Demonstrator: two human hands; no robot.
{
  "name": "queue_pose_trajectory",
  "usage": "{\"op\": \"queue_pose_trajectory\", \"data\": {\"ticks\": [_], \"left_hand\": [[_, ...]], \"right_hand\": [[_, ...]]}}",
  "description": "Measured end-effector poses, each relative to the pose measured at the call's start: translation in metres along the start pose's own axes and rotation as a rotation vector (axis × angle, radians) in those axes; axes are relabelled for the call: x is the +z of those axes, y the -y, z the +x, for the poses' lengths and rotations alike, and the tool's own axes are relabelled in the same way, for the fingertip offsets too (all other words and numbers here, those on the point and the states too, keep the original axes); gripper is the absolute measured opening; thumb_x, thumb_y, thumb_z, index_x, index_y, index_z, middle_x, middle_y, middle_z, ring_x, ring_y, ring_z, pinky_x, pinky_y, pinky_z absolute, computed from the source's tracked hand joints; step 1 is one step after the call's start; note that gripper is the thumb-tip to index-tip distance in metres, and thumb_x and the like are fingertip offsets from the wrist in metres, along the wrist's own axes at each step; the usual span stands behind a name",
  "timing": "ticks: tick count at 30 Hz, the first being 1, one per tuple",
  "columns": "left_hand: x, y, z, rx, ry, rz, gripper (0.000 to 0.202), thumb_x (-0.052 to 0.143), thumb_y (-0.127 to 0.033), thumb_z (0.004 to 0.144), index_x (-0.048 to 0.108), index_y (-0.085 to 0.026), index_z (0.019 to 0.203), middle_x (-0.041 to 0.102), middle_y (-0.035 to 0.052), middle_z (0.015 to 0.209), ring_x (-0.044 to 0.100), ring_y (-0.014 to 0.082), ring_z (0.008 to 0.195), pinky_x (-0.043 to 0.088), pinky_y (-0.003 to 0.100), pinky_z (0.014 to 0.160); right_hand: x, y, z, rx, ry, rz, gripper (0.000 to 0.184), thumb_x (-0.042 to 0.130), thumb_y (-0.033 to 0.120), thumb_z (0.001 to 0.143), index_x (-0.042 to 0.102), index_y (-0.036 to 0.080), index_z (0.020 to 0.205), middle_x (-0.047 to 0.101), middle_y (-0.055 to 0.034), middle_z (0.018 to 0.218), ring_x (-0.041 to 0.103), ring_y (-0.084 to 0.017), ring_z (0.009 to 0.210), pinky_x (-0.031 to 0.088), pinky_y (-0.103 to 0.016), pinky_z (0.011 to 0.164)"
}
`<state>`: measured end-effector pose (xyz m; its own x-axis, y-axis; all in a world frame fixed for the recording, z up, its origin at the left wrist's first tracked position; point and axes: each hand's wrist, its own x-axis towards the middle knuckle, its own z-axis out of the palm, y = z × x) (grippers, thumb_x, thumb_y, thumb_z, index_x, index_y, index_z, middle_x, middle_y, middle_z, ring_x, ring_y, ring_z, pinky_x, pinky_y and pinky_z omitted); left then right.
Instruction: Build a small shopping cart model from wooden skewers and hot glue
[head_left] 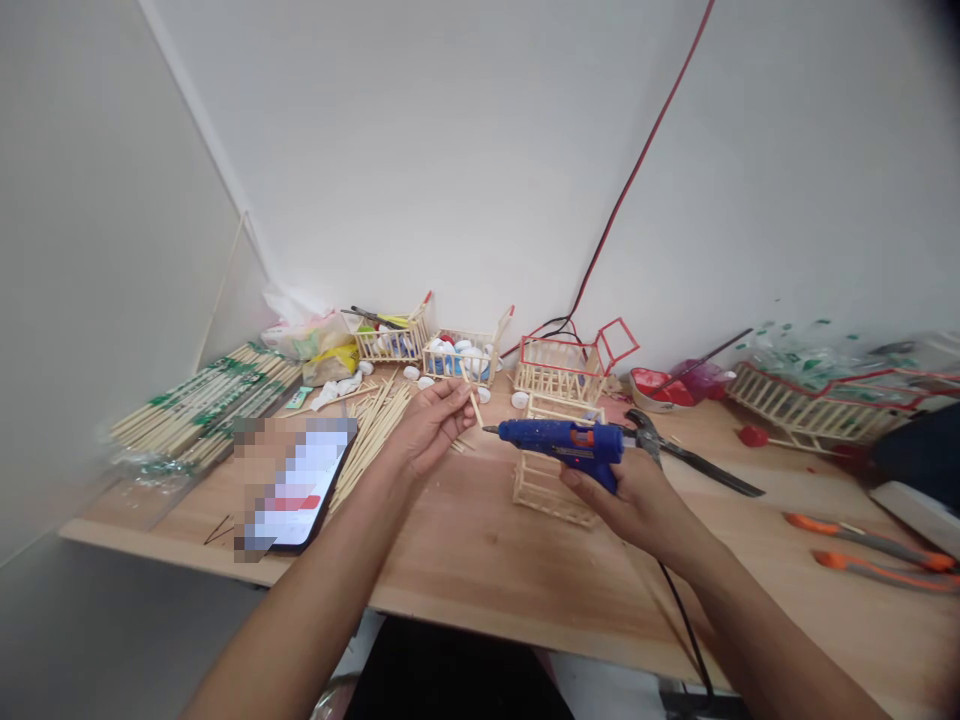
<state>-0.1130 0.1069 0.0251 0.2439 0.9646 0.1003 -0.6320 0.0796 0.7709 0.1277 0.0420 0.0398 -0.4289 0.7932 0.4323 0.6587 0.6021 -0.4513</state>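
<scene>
Between the thumb and fingers of my left hand (435, 425) is a short wooden stick (475, 408), held nearly upright. My right hand (645, 500) grips a blue hot glue gun (559, 440) by its handle, its nozzle pointing left at the stick's lower end. Whether the nozzle touches the stick I cannot tell. Below and behind the glue gun stands a small frame of wooden sticks (551, 492), partly hidden by the tool. Loose wooden sticks (371, 440) lie in a pile beside my left wrist.
Small stick carts (461, 358) line the wall, one with red-painted edges (559, 368). Packaged sticks (210, 405) and a phone (304, 490) lie left. On the right are a red paint bowl (660, 388), a hammer (694, 460) and orange-handled pliers (877, 555). The glue gun's cord (686, 620) hangs over the front edge.
</scene>
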Motion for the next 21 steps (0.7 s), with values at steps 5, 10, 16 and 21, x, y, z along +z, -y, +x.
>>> {"op": "queue_pose_trajectory", "data": {"ticks": [5, 10, 16, 21], "left_hand": [[0.001, -0.0008, -0.0004, -0.001, 0.002, 0.0, 0.028, 0.085, -0.022, 0.065, 0.065, -0.008, 0.078, 0.063, 0.0007, 0.069, 0.053, 0.0037, 0.055, 0.045, 0.013, 0.052], [0.0011, -0.001, 0.0, -0.007, -0.009, -0.01, 0.027, 0.084, -0.022, 0.065, 0.065, -0.008, 0.078, 0.064, 0.0013, 0.069, 0.053, 0.004, 0.054, 0.045, 0.014, 0.051], [0.0017, -0.002, -0.0008, -0.005, -0.012, -0.02, 0.027, 0.084, -0.021, 0.066, 0.064, -0.009, 0.079, 0.063, 0.0007, 0.069, 0.053, 0.0039, 0.055, 0.045, 0.014, 0.052], [0.0014, -0.0028, -0.0007, -0.001, -0.017, -0.02, 0.027, 0.084, -0.021, 0.066, 0.064, -0.008, 0.077, 0.063, 0.0007, 0.071, 0.053, 0.0035, 0.055, 0.045, 0.014, 0.053]], "right_hand": [[-0.0004, -0.0002, 0.0004, -0.003, 0.009, 0.017, 0.032, 0.047, 0.043, 0.093, 0.063, 0.018, 0.083, 0.066, -0.0048, 0.073, 0.059, -0.018, 0.067, 0.047, -0.028, 0.062], [-0.0005, 0.0011, 0.0011, -0.015, -0.002, 0.015, 0.031, 0.048, 0.041, 0.093, 0.065, 0.017, 0.082, 0.066, -0.0046, 0.071, 0.058, -0.017, 0.064, 0.047, -0.027, 0.059], [-0.001, 0.0014, 0.001, -0.023, -0.001, 0.014, 0.029, 0.05, 0.04, 0.093, 0.065, 0.017, 0.086, 0.068, -0.0042, 0.076, 0.059, -0.017, 0.065, 0.047, -0.027, 0.06], [0.0001, -0.0011, -0.0003, -0.014, 0.01, 0.012, 0.029, 0.049, 0.041, 0.093, 0.065, 0.018, 0.086, 0.068, -0.0042, 0.077, 0.061, -0.018, 0.067, 0.047, -0.028, 0.061]]}}
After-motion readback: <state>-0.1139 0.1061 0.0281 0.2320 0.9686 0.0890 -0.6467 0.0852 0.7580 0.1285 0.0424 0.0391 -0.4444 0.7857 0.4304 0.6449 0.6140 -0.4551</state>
